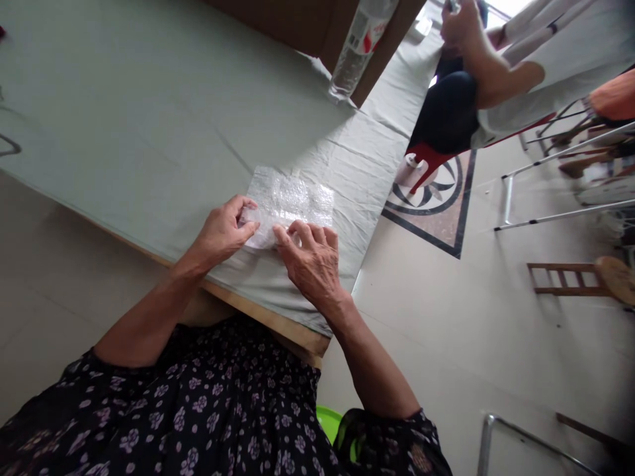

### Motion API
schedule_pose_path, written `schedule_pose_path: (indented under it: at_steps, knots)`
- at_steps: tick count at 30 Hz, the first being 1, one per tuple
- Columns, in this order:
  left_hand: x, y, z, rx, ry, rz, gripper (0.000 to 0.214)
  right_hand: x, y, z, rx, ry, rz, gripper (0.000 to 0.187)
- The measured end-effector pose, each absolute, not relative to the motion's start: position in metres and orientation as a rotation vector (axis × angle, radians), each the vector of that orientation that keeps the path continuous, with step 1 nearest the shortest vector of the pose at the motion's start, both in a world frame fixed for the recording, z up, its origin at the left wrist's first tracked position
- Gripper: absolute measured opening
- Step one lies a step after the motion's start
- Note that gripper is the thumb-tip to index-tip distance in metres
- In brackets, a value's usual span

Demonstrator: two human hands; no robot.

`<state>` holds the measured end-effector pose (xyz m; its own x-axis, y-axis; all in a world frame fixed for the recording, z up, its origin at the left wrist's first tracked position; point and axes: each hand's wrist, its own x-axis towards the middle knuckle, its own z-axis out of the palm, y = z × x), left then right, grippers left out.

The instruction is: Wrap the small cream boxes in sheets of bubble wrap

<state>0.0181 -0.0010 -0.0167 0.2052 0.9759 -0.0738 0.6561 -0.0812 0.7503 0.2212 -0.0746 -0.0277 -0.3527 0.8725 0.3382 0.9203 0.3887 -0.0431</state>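
Head view | left hand [223, 228] pinches bubble wrap [292, 192] at its left edge | right hand [312, 261] curls over near side, grip unclear | even tension should limit creasing

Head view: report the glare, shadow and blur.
In the head view, bright glints speckle the bubble wrap; in that same view, shadow dulls the pale green cloth near the brown panel, light washes out at the top right, and the wooden stool by the right edge looks soft.
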Motion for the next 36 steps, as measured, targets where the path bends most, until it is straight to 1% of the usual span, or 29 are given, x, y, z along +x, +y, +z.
schedule_pose_path:
  at_steps: [2,5,10,12,14,17,19,21,22,25,26,28,33,35,36]
  knots:
    - [0.022,0.001,-0.019,1.875,1.592,0.55,0.039,0.221,-0.071,-0.026,-1.561,-2.386,-0.31,0.031]
    - [0.026,0.0,-0.018,1.956,1.697,0.444,0.046,0.221,-0.067,-0.024,-1.54,-2.447,-0.398,0.027]
    - [0.018,-0.008,-0.006,1.96,1.871,0.293,0.064,0.221,-0.061,-0.019,-1.535,-2.548,-0.399,0.028]
    - [0.014,-0.009,-0.002,1.931,1.891,0.209,0.065,0.221,-0.059,-0.016,-1.518,-2.567,-0.42,0.026]
    - [0.013,-0.008,0.0,1.898,1.889,0.146,0.061,0.221,-0.057,-0.014,-1.498,-2.587,-0.427,0.024]
    - [0.014,-0.005,-0.001,1.858,1.862,0.134,0.047,0.222,-0.054,-0.013,-1.486,-2.608,-0.402,0.023]
    - [0.015,-0.004,-0.004,1.78,1.819,0.21,0.038,0.222,-0.053,-0.014,-1.489,-2.608,-0.375,0.023]
    - [0.015,-0.004,-0.008,1.62,1.746,0.357,0.037,0.223,-0.053,-0.015,-1.495,-2.598,-0.341,0.022]
    - [0.015,-0.004,-0.01,1.524,1.706,0.446,0.043,0.224,-0.053,-0.015,-1.497,-2.592,-0.32,0.022]
    - [0.014,-0.007,-0.016,1.3,1.598,0.661,0.076,0.225,-0.052,-0.014,-1.5,-2.578,-0.252,0.019]
    - [0.014,-0.008,-0.017,1.245,1.571,0.697,0.079,0.225,-0.051,-0.014,-1.498,-2.577,-0.228,0.019]
    - [0.015,-0.011,-0.02,1.138,1.524,0.726,0.074,0.225,-0.05,-0.012,-1.493,-2.582,-0.191,0.018]
    - [0.03,-0.009,-0.023,1.048,1.393,0.788,0.034,0.224,-0.049,-0.008,-1.488,-2.607,-0.176,0.019]
    - [0.039,-0.008,-0.02,1.063,1.329,0.788,0.024,0.223,-0.05,-0.006,-1.49,-2.604,-0.164,0.025]
    - [0.043,-0.007,-0.018,1.063,1.301,0.786,0.022,0.223,-0.05,-0.005,-1.492,-2.598,-0.152,0.031]
